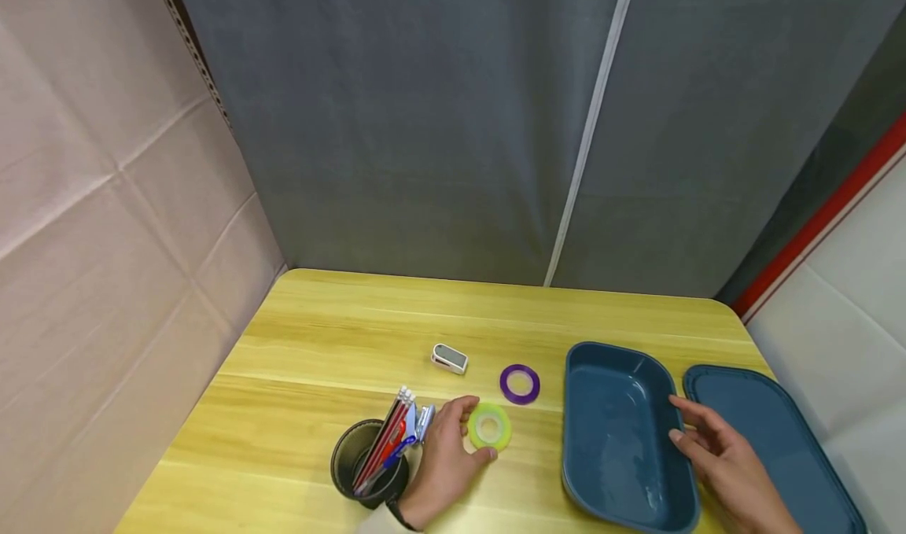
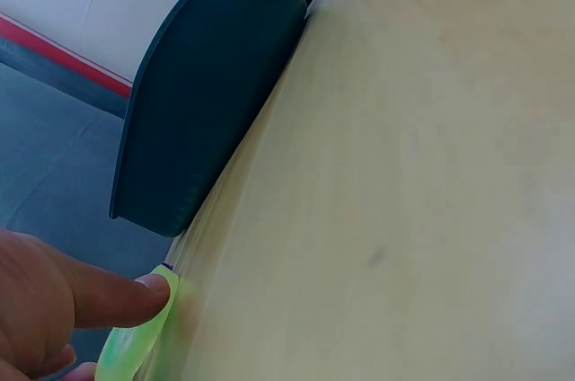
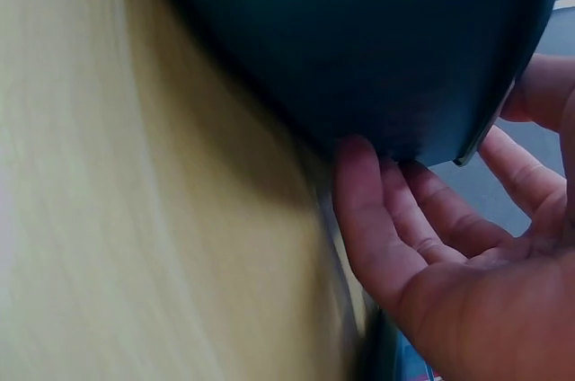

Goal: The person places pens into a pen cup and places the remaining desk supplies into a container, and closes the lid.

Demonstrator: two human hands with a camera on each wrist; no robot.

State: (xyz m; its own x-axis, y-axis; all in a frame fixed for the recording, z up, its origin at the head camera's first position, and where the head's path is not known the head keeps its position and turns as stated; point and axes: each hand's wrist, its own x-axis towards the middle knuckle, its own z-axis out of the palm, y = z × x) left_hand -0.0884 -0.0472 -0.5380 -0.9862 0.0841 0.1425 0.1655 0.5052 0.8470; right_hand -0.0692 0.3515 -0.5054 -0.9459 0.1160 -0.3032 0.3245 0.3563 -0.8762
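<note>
Two hands [image 1: 447, 457] [image 1: 729, 465], yellow table [image 1: 283, 400], perhaps curtain [image 1: 410, 125] behind.

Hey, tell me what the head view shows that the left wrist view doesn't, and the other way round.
Only the head view: the black cup with its pencils and pens, the small white-and-gray item, the inside of the blue box, and the full ring of purple tape.

Only the left wrist view: the box's outer wall seen broadside, and a faint smudge on the tabletop.

Both: the left hand pinching the green tape roll, the right hand at the box, the tabletop, and the red stripe.
</note>
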